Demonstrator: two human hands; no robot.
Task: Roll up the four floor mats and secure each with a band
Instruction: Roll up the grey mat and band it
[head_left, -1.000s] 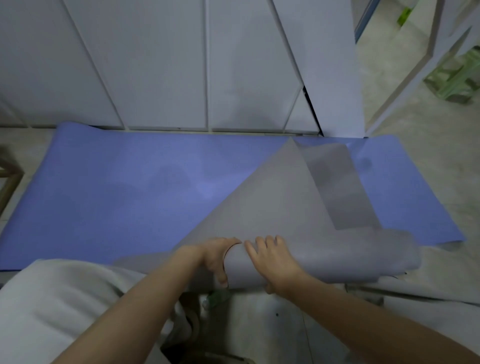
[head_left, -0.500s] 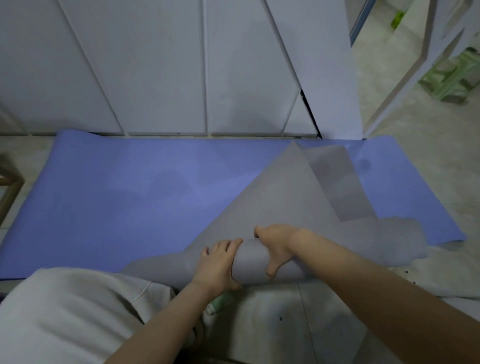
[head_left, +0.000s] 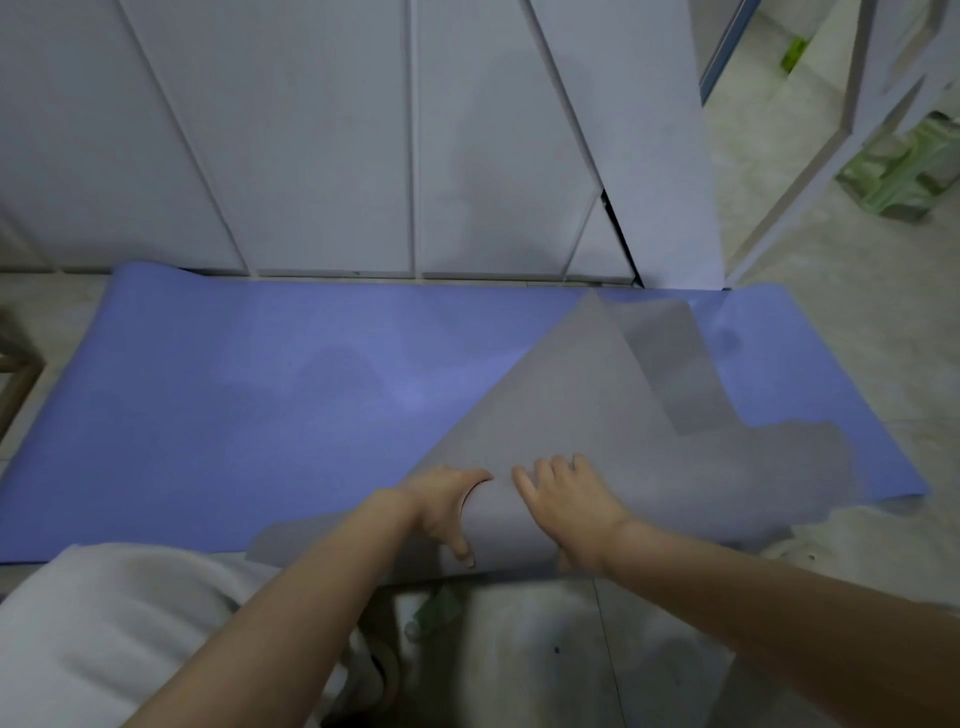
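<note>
Left hand (head_left: 444, 512) and right hand (head_left: 566, 512) both grip the rolled part of the grey mat (head_left: 561, 395).
It lies on the near right part of the blue mat (head_left: 260, 405), its loose sheet spread toward that mat's far edge.

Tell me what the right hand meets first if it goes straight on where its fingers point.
The right hand would ride along the loose grey floor mat, then reach the flat blue mat, probably.

Behind the flat mat (head_left: 260, 415) stand the wall panels (head_left: 311, 130). On its right part lies the part-rolled mat (head_left: 571, 405), roll along the near edge, left hand (head_left: 441, 504) and right hand (head_left: 566, 504) side by side around it.
</note>
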